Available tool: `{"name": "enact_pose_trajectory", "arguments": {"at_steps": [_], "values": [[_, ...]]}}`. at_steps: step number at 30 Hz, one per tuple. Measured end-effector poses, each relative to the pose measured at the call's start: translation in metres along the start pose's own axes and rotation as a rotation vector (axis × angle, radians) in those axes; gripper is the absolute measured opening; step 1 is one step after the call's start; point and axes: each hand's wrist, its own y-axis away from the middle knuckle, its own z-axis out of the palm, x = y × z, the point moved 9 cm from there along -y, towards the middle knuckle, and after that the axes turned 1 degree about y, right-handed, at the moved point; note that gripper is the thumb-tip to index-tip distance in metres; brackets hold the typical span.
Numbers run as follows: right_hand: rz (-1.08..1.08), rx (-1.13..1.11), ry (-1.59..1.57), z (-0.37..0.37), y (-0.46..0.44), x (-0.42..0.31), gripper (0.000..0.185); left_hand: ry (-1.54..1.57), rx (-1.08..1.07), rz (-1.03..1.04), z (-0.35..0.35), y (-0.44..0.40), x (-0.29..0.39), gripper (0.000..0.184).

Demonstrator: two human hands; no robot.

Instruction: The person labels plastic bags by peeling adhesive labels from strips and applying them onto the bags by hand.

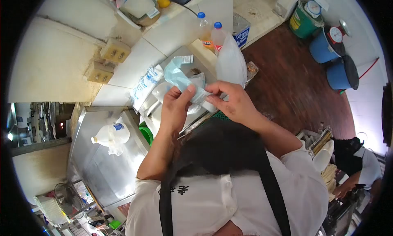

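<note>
A pale blue plastic wrapper [175,74] hangs between my two hands, with a small printed patch at its upper end. My left hand [176,107] pinches its lower part between thumb and fingers. On the other side, my right hand [232,102] has thumb and forefinger closed on its whitish right end. Just beyond the hands stands a knotted, filled white plastic bag [231,63]. A white packet with blue print [146,82] lies to the left of the wrapper. Other plastic items below the wrapper are partly hidden by my hands.
Two drink bottles [206,33] stand against the tiled wall. On the steel counter [102,166] at left lies a white jug [112,134]. Blue buckets [323,48] and a green bucket [301,21] line the far right floor. Another person [356,162] works at lower right.
</note>
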Motion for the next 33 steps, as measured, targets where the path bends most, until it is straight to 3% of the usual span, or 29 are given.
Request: {"name": "enact_pose_trajectory", "arguments": {"at_steps": [5,8,16,23,28,33], "values": [[-0.049,0.031,-0.146,0.021,-0.001,-0.016,0.033,0.108,-0.044,0.039,-0.012,0.007,0.008,0.016],[-0.173,0.007,0.055,0.029,-0.003,-0.027,0.033,0.154,-0.067,0.073,-0.015,0.008,0.008,0.017],[-0.266,0.020,0.259,0.030,0.001,-0.040,0.024,0.101,-0.067,0.072,-0.015,0.007,0.012,0.029],[-0.372,0.074,0.226,0.026,0.009,-0.048,0.016,0.206,-0.132,-0.039,-0.014,0.007,-0.004,0.022],[-0.355,0.070,0.241,0.028,0.011,-0.046,0.013,0.378,-0.107,-0.096,-0.002,0.017,-0.008,0.023],[-0.326,0.068,0.175,0.030,0.015,-0.041,0.015,0.315,-0.055,-0.065,-0.003,0.024,-0.006,0.023]]}}
